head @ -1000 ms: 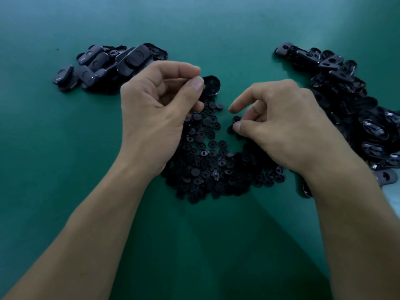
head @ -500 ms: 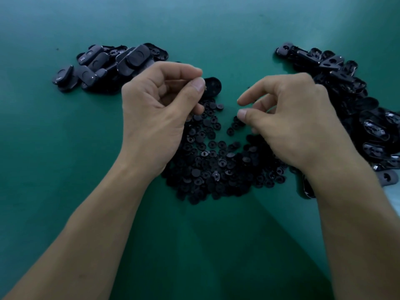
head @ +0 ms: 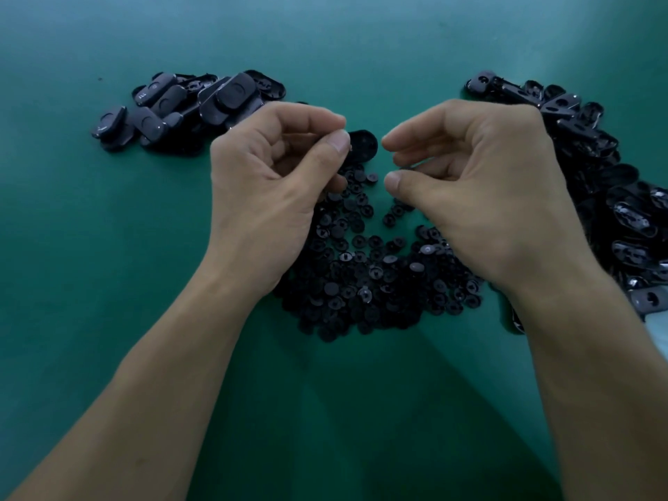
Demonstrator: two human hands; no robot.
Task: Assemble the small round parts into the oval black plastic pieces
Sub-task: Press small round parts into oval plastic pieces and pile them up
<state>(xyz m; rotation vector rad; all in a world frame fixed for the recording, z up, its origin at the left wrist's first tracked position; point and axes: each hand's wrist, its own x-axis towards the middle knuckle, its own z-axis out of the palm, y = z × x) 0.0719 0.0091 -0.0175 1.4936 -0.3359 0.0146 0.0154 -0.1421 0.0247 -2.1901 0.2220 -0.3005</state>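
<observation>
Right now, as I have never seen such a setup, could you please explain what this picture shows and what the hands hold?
There is no machine: a person's two bare hands, seen from a camera worn on the head, looking down. On the green table lie a middle heap of small round parts, a left pile of oval pieces and a right pile. The left hand pinches one oval black piece. The right hand curls beside it; whether it holds a round part I cannot tell.

Dim, even light over a plain teal-green tabletop (head: 108,320).
</observation>
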